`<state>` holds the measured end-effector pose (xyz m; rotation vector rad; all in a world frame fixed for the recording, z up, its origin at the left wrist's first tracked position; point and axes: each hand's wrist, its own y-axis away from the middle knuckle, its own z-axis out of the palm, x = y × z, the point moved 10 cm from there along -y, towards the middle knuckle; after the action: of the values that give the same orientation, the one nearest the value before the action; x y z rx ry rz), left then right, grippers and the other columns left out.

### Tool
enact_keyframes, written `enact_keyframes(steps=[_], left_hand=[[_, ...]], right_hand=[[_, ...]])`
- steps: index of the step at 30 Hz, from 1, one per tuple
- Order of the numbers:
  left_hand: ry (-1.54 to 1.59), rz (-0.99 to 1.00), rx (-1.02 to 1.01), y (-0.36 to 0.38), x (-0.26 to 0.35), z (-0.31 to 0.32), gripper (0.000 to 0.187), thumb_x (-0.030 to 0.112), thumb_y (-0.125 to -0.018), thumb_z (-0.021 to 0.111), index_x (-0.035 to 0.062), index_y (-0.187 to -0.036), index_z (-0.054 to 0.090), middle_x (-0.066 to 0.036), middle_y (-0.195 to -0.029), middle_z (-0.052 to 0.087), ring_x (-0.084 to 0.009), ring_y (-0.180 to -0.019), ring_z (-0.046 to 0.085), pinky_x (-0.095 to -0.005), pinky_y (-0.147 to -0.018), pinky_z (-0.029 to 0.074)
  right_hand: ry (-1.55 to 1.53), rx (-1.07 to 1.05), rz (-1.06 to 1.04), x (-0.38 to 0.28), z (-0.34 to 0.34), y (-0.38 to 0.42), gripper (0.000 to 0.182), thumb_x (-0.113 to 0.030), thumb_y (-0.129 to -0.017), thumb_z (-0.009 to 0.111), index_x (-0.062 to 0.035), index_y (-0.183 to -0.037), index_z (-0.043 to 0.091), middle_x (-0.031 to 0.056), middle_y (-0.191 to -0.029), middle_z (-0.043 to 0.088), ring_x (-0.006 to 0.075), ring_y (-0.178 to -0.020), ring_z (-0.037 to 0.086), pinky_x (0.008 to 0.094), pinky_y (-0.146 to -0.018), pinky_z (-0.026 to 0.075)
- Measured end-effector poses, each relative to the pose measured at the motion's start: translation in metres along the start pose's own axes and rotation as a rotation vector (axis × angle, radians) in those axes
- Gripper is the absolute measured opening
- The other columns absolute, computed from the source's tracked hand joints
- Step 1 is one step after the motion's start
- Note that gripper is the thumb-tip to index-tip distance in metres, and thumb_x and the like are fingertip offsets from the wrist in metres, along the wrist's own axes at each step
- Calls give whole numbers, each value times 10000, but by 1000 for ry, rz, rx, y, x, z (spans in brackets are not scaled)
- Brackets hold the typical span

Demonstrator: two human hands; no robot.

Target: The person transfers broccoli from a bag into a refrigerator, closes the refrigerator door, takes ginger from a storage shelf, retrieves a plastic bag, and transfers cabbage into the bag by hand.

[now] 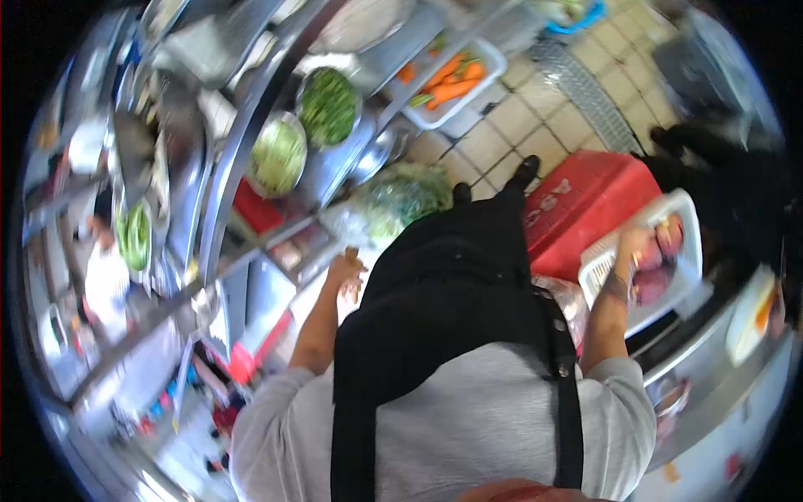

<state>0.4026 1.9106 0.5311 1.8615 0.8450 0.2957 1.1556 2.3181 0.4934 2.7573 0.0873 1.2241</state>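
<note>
My right hand (pixel 633 243) reaches down into a white plastic basket (pixel 590 269), its fingers against reddish-purple round produce (pixel 655 283). The fingertips are blurred among these pieces, and I cannot tell whether they grip one. The basket rests at the near end of a red crate (pixel 585 197), to the right of my black apron. Out to my left, my left hand (pixel 345 272) hangs in the air with its fingers loosely apart and nothing in them. Close by it are a metal shelf edge and bagged leafy greens (pixel 401 201).
A white tub of carrots (pixel 456 79) stands ahead, beside the tiled floor and a drain grate (pixel 585 96). Bowls of chopped greens (pixel 329 105) and pale shredded vegetable (pixel 278 155) sit on the left shelf. A metal counter (pixel 703 368) lies at right; another person (pixel 107 276) is at far left.
</note>
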Motion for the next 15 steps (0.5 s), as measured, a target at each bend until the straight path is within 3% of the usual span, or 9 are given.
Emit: enact_keyframes(steps=[1, 2, 3, 4, 5, 7, 8, 11, 15], left_hand=[[76, 56, 1, -19, -3, 2, 509, 465, -631, 719, 158, -1026, 631, -182, -922, 643, -332, -832, 626, -405, -753, 507], [152, 112, -2, -40, -7, 5, 534, 462, -631, 706, 116, -1027, 610, -195, -920, 637, -341, -815, 627, -410, -743, 512], [227, 168, -9, -59, -9, 8, 561, 458, -630, 693, 75, -1027, 588, -209, -918, 630, -350, -798, 628, -414, -734, 516], [210, 142, 92, -32, 18, -28, 590, 411, -608, 727, 20, -1020, 565, -198, -883, 636, -337, -794, 635, -408, -732, 514], [193, 114, 192, 9, 54, -73, 623, 364, -586, 760, -34, -1013, 542, -186, -848, 642, -323, -790, 641, -402, -729, 512], [310, 274, 66, -53, 60, -67, 673, 322, -561, 788, -75, -1037, 526, -173, -871, 644, -303, -806, 639, -389, -728, 505], [264, 362, 124, -73, 75, -80, 680, 330, -566, 785, -73, -1049, 526, -177, -886, 643, -299, -814, 637, -386, -731, 503], [284, 497, 218, -63, 142, -131, 709, 352, -576, 777, -69, -1085, 521, -189, -939, 636, -287, -845, 633, -380, -746, 499], [335, 656, 354, 19, 247, -181, 670, 368, -605, 754, -41, -1093, 544, -180, -959, 632, -275, -866, 628, -364, -771, 497]], right_hand=[[-29, 153, 162, -14, 25, 10, 197, -282, -770, 566, -108, -750, 657, 73, -728, 632, 183, -576, 589, 336, -471, 451], [-324, -126, 92, -32, 39, 11, 232, -267, -765, 563, -64, -834, 651, 112, -785, 638, 218, -636, 604, 367, -540, 464], [-515, -5, 216, -39, 17, 22, 344, -255, -748, 572, 11, -963, 601, 156, -817, 628, 296, -675, 603, 428, -599, 468], [-649, 514, 377, -26, -27, 40, 422, -218, -723, 582, 59, -1037, 526, 198, -796, 596, 381, -714, 577, 474, -664, 457], [-1101, 115, 463, -25, -26, 35, 442, -134, -702, 576, 54, -1087, 465, 242, -820, 578, 431, -764, 560, 507, -730, 441], [-1195, 195, 541, -7, -106, 46, 446, -22, -703, 556, -35, -1125, 412, 287, -847, 578, 456, -787, 570, 550, -739, 431], [-1370, -101, 470, -18, -116, 49, 527, -96, -743, 597, -23, -1212, 368, 353, -1041, 481, 496, -903, 520, 520, -790, 443], [-1411, -191, 341, -30, -152, 55, 518, -180, -754, 671, -67, -1193, 419, 274, -924, 589, 461, -851, 570, 495, -751, 453], [-1429, 56, 408, -34, -156, 85, 394, -210, -746, 699, -85, -1075, 522, 228, -861, 618, 420, -818, 599, 483, -714, 464]])
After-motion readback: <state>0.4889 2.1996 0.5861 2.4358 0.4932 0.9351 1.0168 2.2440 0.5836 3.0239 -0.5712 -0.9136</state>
